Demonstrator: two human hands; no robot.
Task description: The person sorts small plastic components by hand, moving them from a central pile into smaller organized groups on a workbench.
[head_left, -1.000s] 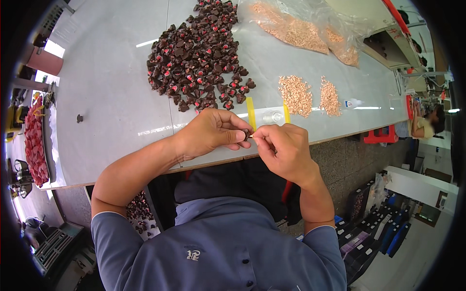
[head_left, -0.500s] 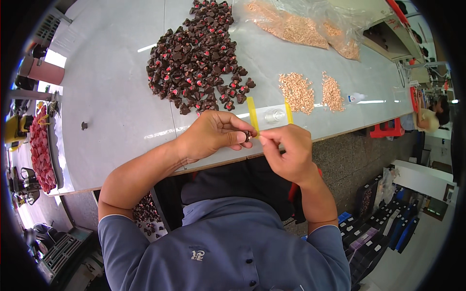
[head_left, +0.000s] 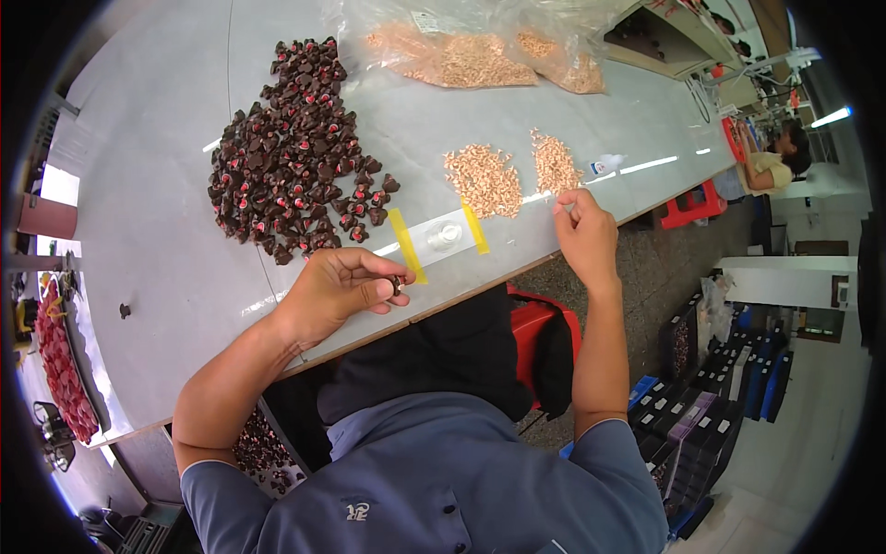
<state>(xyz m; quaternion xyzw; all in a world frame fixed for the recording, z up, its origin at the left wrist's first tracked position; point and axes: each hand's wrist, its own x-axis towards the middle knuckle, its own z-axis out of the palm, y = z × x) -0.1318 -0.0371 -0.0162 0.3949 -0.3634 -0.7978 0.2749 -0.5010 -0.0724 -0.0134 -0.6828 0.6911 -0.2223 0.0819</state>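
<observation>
My left hand is closed over the table's near edge, pinching a small dark brown plastic piece between thumb and fingers; a pale spot shows on it. Off to the right, my right hand has its thumb and forefinger together at the near end of a small pile of tiny beige parts. Whatever lies between those fingertips is too small to make out. A second, wider pile of beige parts lies left of it. Beyond my left hand spreads a large heap of dark brown pieces with red spots.
Yellow tape strips hold a clear sheet with a small clear round dish on the grey table. Clear bags of beige parts lie at the back. A small white-and-blue item sits far right. Another person sits beyond.
My right hand has left the piece in my left hand and moved right to the smaller beige pile. My left hand still holds its piece. The whole view has shifted.
</observation>
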